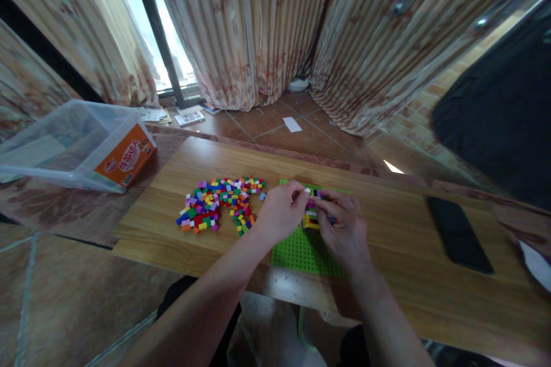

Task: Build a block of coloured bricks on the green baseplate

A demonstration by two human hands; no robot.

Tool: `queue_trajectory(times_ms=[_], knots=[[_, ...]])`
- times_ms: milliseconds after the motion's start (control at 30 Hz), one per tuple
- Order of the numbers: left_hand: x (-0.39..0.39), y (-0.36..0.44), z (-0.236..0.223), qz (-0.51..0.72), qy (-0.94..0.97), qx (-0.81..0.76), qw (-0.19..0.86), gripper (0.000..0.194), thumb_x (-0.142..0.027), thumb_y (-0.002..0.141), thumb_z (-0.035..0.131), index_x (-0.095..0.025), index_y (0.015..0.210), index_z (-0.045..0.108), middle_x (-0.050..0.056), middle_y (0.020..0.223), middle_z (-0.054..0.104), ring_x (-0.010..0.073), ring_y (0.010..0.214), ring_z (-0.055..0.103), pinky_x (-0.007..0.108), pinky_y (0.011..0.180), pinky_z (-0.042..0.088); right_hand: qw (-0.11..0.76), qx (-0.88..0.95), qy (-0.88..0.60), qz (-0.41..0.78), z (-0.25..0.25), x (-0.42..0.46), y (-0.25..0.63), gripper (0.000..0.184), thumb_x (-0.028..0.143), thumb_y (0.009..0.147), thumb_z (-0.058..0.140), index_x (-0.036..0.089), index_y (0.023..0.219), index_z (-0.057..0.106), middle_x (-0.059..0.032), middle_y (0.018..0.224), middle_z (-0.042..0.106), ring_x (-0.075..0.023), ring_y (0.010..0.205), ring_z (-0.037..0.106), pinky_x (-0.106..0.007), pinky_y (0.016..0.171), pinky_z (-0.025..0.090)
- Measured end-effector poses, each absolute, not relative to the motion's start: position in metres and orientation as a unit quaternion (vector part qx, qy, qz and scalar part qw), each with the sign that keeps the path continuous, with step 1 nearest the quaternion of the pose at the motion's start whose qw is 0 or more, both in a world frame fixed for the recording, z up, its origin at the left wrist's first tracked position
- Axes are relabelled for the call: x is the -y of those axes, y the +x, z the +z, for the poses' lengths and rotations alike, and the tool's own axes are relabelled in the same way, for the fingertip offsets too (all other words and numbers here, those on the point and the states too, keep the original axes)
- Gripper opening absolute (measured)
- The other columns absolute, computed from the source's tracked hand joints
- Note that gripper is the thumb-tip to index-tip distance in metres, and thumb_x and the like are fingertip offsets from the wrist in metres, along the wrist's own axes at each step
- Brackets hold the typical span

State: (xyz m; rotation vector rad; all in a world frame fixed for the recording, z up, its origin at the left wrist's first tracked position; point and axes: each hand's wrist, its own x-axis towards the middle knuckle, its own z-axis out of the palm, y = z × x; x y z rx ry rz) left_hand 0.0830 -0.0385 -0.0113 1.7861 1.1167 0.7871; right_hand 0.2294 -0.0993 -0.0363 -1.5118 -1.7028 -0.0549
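A bright green studded baseplate (301, 255) lies on the wooden table, partly covered by my hands. On it stands a small build of toy bricks (310, 221), with yellow, white, pink and dark pieces showing between my fingers. My left hand (280, 210) is closed in a pinch at the build's upper left, with a small white toy brick (307, 190) at its fingertips. From the right, my right hand (345, 226) curls around the build, thumb and forefinger touching it. Left of the baseplate, a loose heap of small coloured toy bricks (202, 206) is spread over the table.
A dark phone (458, 234) lies on the right of the wooden table (400, 275). A clear plastic bin with an orange label (77, 175) stands beyond the table's left end. Curtains (258, 40) hang behind, and papers (189, 118) lie on the floor.
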Motion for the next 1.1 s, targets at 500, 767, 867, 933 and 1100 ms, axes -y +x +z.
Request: queue_trajectory(times_ms=[500,767,867,933,1100], knots=[[0.03,0.075,-0.017,0.343,0.723,-0.412,0.436,0.019,-0.019,0.088,0.052,-0.017,0.091,0.071,0.003,0.081,0.072,0.0148,0.072,0.066,0.024,0.067,0.052,0.468,0.628,-0.621,0.018,-0.032,0.099,0.224,0.019,0.023,0.089,0.057,0.026,0.096,0.074,-0.0072,0.104,0.071,-0.023,0.099,0.063,-0.045,0.09,0.051],[0.035,0.081,-0.017,0.341,0.69,-0.357,0.529,0.016,-0.02,0.089,0.052,-0.016,0.094,0.066,0.004,0.08,0.071,0.0148,0.071,0.067,0.026,0.068,0.055,0.484,0.599,-0.634,0.073,-0.023,0.097,0.221,0.019,0.033,0.09,0.059,0.025,0.1,0.073,-0.0076,0.107,0.071,-0.0236,0.102,0.063,-0.046,0.093,0.049],[0.038,0.081,-0.016,0.343,0.688,-0.344,0.539,0.016,-0.022,0.089,0.052,-0.017,0.094,0.065,0.003,0.081,0.071,0.0144,0.072,0.067,0.026,0.07,0.054,0.487,0.599,-0.632,0.077,-0.023,0.096,0.22,0.016,0.032,0.089,0.06,0.026,0.093,0.074,-0.0059,0.104,0.071,-0.0237,0.101,0.063,-0.046,0.092,0.049],[0.039,0.081,-0.015,0.342,0.704,-0.35,0.514,0.016,-0.024,0.089,0.052,-0.017,0.093,0.066,0.003,0.079,0.07,0.0145,0.073,0.066,0.026,0.07,0.054,0.49,0.596,-0.632,0.075,-0.024,0.096,0.219,0.015,0.032,0.089,0.06,0.027,0.09,0.074,-0.005,0.099,0.072,-0.0236,0.098,0.063,-0.045,0.09,0.049],[0.041,0.08,-0.01,0.337,0.733,-0.387,0.447,0.017,-0.025,0.089,0.053,-0.016,0.089,0.068,0.003,0.076,0.071,0.0142,0.068,0.064,0.024,0.064,0.05,0.48,0.604,-0.634,0.044,-0.025,0.097,0.216,0.016,0.031,0.09,0.059,0.028,0.088,0.074,-0.0036,0.094,0.072,-0.023,0.093,0.062,-0.044,0.086,0.049]])
